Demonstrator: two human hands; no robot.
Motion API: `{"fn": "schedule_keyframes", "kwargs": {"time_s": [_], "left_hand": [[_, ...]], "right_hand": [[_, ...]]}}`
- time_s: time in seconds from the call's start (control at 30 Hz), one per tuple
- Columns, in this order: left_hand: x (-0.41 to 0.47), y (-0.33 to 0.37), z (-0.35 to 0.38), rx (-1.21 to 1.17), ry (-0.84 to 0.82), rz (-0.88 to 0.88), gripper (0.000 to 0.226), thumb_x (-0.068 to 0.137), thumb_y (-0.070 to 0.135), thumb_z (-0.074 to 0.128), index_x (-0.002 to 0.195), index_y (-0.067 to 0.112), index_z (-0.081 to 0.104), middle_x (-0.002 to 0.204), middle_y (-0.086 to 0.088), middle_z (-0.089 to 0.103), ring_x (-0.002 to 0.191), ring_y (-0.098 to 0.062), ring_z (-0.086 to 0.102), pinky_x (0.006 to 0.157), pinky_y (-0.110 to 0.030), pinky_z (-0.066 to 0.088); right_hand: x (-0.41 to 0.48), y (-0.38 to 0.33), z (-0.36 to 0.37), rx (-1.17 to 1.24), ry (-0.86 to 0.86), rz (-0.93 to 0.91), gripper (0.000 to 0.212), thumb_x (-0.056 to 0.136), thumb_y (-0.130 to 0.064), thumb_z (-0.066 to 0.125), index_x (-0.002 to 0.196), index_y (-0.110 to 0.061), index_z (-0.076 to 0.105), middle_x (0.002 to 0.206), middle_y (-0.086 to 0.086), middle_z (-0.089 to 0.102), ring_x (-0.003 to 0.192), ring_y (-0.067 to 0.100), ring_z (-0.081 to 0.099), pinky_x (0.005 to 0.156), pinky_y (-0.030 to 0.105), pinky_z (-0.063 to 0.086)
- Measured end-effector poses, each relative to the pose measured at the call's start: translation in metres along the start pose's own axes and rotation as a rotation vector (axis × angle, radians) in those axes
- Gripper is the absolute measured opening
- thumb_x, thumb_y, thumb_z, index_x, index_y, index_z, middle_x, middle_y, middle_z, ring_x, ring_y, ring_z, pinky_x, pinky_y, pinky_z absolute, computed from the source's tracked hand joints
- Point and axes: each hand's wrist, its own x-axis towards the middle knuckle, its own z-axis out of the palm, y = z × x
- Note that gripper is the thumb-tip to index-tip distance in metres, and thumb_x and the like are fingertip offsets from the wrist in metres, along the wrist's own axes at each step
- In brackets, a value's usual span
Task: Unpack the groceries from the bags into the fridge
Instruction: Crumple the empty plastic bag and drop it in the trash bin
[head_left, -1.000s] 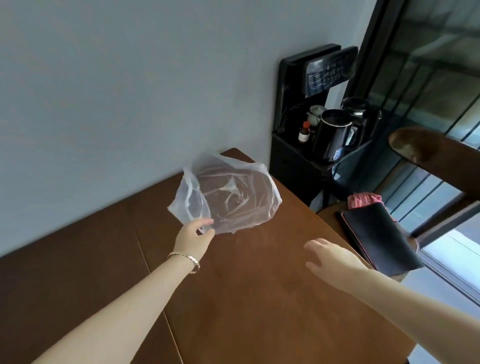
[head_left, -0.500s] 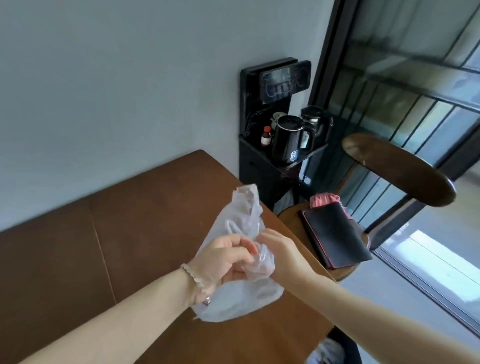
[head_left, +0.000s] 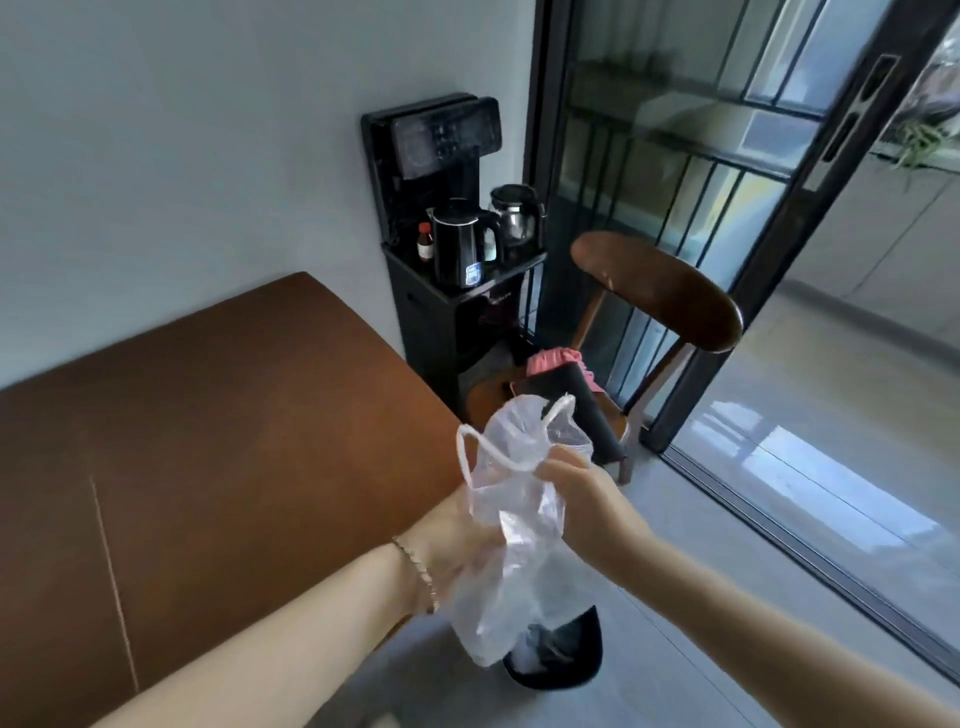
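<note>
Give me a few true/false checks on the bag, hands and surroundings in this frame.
1. The left hand and right hand both hold the plastic bag. True.
2. The bag lies flat on the table. False: it is held in the air past the table's edge.
3. A black kettle stands on the stand by the wall. True.
4. The chair seat is bare. False: a black folder and a pink cloth lie on it.
5. The bag is packed with groceries. False: it looks empty and see-through.
</note>
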Motion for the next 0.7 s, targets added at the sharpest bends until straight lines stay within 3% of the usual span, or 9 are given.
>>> {"fn": "schedule_keyframes", "kwargs": {"time_s": [0.1,0.2,0.27,0.3,0.37,0.47,0.57,0.63,0.7], "left_hand": [[-0.005,-0.007,0.021,0.005,0.124,-0.030,0.021,0.092,0.010,0.055,0.111,0.008,0.065,0.083,-0.007,0.064,0.075,-0.021,0.060,0.072,-0.031,0.052],[-0.006,-0.007,0.036,-0.159,0.220,-0.148,0.030,0.096,0.005,0.040,0.121,-0.003,0.055,0.071,-0.006,0.059,0.068,-0.017,0.054,0.062,-0.026,0.049],[-0.008,-0.007,0.043,-0.369,0.087,-0.248,0.033,0.094,0.016,0.034,0.107,0.000,0.060,0.071,-0.013,0.067,0.076,-0.026,0.058,0.069,-0.035,0.047],[-0.011,-0.008,0.049,-0.422,0.016,-0.289,0.039,0.093,0.026,0.033,0.104,0.002,0.062,0.078,-0.016,0.069,0.081,-0.030,0.060,0.072,-0.038,0.048],[-0.017,-0.011,0.057,-0.437,-0.135,-0.363,0.049,0.089,0.039,0.038,0.102,0.002,0.066,0.089,-0.018,0.069,0.082,-0.032,0.065,0.074,-0.040,0.054],[-0.015,-0.022,0.060,-0.227,-0.136,-0.350,0.047,0.081,0.039,0.059,0.109,0.001,0.065,0.086,-0.013,0.069,0.079,-0.026,0.065,0.075,-0.035,0.053],[-0.010,-0.035,0.045,0.191,-0.001,-0.181,0.082,0.062,0.053,0.075,0.128,0.018,0.042,0.125,-0.012,0.055,0.102,-0.024,0.059,0.078,-0.034,0.053],[-0.012,-0.041,0.036,0.263,-0.168,-0.178,0.111,0.041,0.060,0.083,0.132,0.038,0.023,0.138,-0.003,0.039,0.124,-0.030,0.047,0.086,-0.041,0.052],[-0.014,-0.047,0.035,0.300,-0.433,-0.224,0.098,0.049,0.042,0.088,0.127,0.039,0.029,0.125,0.003,0.052,0.121,-0.022,0.054,0.086,-0.033,0.054]], "right_hand": [[-0.031,0.012,-0.004,-0.142,-0.095,-0.068,0.020,0.071,-0.003,0.074,0.089,-0.009,0.067,0.106,0.012,0.058,0.083,0.030,0.063,0.060,0.028,0.056],[-0.061,0.014,-0.010,-0.076,-0.236,-0.071,0.068,0.081,-0.046,0.062,0.136,-0.013,0.039,0.146,0.001,0.022,0.136,0.020,0.023,0.109,0.030,0.035],[-0.078,0.017,-0.003,0.022,-0.260,-0.020,0.096,0.072,-0.069,0.057,0.145,-0.025,0.014,0.146,-0.014,0.009,0.138,0.009,0.007,0.118,0.028,0.014],[-0.084,0.015,0.001,0.079,-0.183,0.001,0.097,0.067,-0.068,0.065,0.142,-0.030,0.018,0.143,-0.015,0.016,0.136,0.009,0.018,0.117,0.028,0.020],[-0.094,0.018,0.005,0.171,0.018,0.007,0.076,0.061,-0.039,0.084,0.121,-0.033,0.039,0.126,-0.009,0.048,0.111,0.012,0.053,0.094,0.024,0.047],[-0.099,0.021,0.004,0.074,0.003,-0.095,0.059,0.052,-0.013,0.090,0.094,-0.026,0.050,0.086,0.001,0.067,0.074,0.009,0.053,0.060,0.016,0.045],[-0.103,0.023,0.005,0.054,-0.093,-0.216,0.031,0.062,-0.012,0.086,0.081,-0.017,0.062,0.078,-0.001,0.064,0.071,0.009,0.045,0.062,0.014,0.039],[-0.106,0.024,0.012,0.035,-0.148,-0.297,0.019,0.069,-0.015,0.082,0.076,-0.015,0.065,0.076,-0.003,0.062,0.072,0.009,0.045,0.066,0.014,0.039],[-0.111,0.027,0.019,0.077,-0.178,-0.264,0.014,0.073,-0.013,0.079,0.078,-0.016,0.067,0.077,-0.004,0.063,0.073,0.009,0.049,0.068,0.018,0.044]]}}
